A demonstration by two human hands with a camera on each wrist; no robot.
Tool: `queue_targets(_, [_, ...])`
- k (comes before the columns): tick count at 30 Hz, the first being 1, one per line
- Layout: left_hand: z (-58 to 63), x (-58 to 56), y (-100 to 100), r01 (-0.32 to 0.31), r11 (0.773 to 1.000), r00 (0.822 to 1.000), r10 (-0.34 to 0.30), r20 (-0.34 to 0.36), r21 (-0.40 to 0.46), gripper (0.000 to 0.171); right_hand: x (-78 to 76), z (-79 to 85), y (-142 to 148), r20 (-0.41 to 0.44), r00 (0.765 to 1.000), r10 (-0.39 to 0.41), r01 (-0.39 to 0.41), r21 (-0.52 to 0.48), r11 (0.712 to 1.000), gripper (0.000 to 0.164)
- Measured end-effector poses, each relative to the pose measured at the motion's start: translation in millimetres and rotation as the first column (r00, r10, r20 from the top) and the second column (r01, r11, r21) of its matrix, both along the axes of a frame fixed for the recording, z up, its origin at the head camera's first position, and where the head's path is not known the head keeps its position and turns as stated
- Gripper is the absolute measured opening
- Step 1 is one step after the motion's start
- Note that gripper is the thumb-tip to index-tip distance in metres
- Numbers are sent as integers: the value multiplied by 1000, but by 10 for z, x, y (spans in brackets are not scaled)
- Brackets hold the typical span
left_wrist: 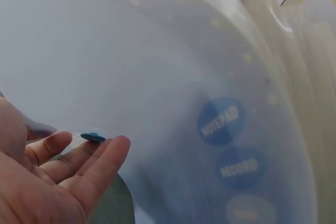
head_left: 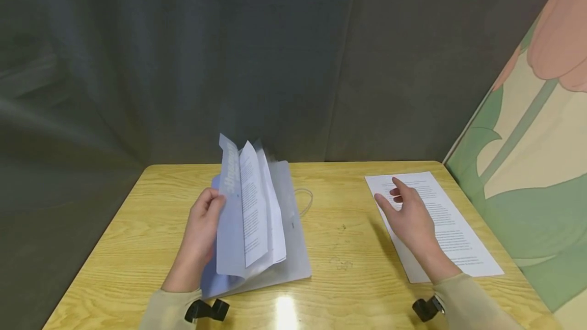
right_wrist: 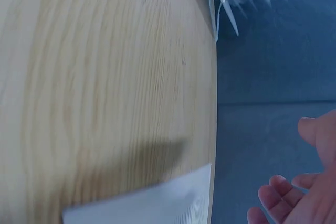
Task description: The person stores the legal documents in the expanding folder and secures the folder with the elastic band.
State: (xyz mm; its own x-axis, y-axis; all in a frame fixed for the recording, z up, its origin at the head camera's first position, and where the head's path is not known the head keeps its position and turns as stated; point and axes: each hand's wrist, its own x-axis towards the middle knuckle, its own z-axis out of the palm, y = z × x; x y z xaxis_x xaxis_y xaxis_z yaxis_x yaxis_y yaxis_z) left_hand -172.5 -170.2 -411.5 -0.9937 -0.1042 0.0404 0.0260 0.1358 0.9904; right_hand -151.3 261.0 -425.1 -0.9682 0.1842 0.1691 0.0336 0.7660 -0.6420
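A translucent bluish file folder (head_left: pixel 230 241) stands partly fanned open on the left half of the table. Printed sheets (head_left: pixel 255 213) show between its leaves. My left hand (head_left: pixel 204 218) grips the edge of its raised front cover, thumb on the near side. The left wrist view shows round blue labels reading NOTEPAD (left_wrist: pixel 221 121) and RECORD (left_wrist: pixel 240 169) through the plastic, and a small teal button (left_wrist: pixel 92 137) by the fingers. My right hand (head_left: pixel 412 223) hovers over a printed sheet of paper (head_left: pixel 451 223) at the right, holding nothing, its thumb and fingers apart.
The wooden table (head_left: pixel 339 289) carries both folder and sheet. A thin pale elastic loop (head_left: pixel 311 203) sticks out at the folder's right side. Dark curtain (head_left: pixel 275 65) hangs behind the table, and a flower-patterned panel (head_left: pixel 541 208) stands along the right edge.
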Motion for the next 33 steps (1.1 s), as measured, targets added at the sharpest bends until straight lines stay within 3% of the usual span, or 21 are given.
queue_targets(14, [-16, 1, -9, 8, 1000, 1000, -8, -1, 4, 22, 77, -174, 581, 8, 997, -75, 75, 69, 995, 81])
queue_targets(33, [-23, -2, -14, 11, 1000, 1000, -11, -5, -12, 23, 205, -391, 1296, 139, 965, -222, 208, 108, 972, 89])
